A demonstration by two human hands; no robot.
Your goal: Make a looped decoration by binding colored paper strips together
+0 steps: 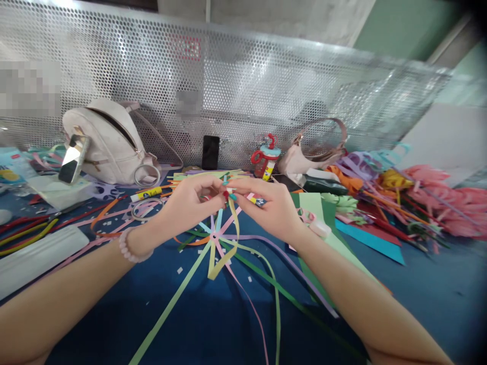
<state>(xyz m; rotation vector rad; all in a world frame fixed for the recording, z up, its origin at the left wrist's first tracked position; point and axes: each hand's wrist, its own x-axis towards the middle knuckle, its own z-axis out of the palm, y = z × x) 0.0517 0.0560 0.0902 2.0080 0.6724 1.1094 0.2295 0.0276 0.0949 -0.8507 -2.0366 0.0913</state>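
My left hand (198,203) and my right hand (268,203) meet in the middle, fingertips pinched together. Between them is the upper end of a pale yellow paper strip (235,223), with a small white bit showing at the fingertips. The strip hangs down in a bend and folds back up towards a star of coloured paper strips (214,236) joined at one centre on the blue table. Green, purple and pink strips of that star fan outwards, some reaching the front edge of the view. My fingers hide exactly how the yellow end is gripped.
Left are a glue stick (149,194), silver rings (148,209), a backpack (104,144) and a phone (74,157). Another phone (210,152) leans on the perforated metal screen (243,96). To the right lie a red-handled cup (266,157), a handbag (300,159), green paper (323,218) and pink paper flowers (456,203).
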